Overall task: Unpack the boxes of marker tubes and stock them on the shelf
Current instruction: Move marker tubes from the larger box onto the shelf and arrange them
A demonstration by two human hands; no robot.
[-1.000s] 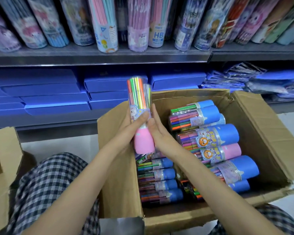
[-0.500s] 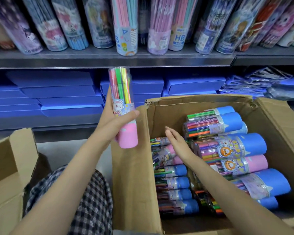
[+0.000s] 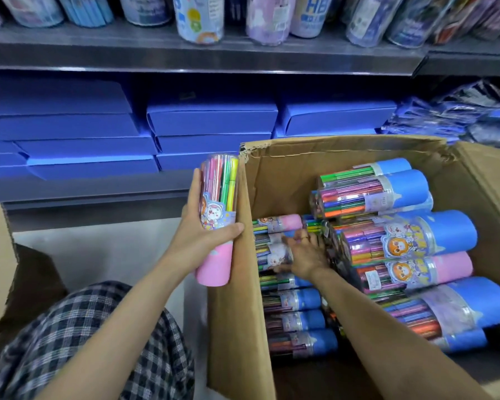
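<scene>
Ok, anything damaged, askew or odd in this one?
Only minor things. The carton has a torn, ragged top edge at its far-left corner. Inside, the tubes lie in loose piles at differing angles rather than neat rows. The pink tube in the left hand looks intact. Nothing has spilled.

The right hand (image 3: 303,255), off the pink-capped tube (image 3: 217,217) a second ago, now reaches deep among the small tubes (image 3: 274,246) in the cardboard box (image 3: 237,298); the left hand (image 3: 202,235) alone holds that tube, now outside the box's left wall.

Pink-capped marker tube (image 3: 214,226), brown cardboard box (image 3: 237,313), blue flat boxes (image 3: 211,122), plaid trousers (image 3: 98,342).
</scene>
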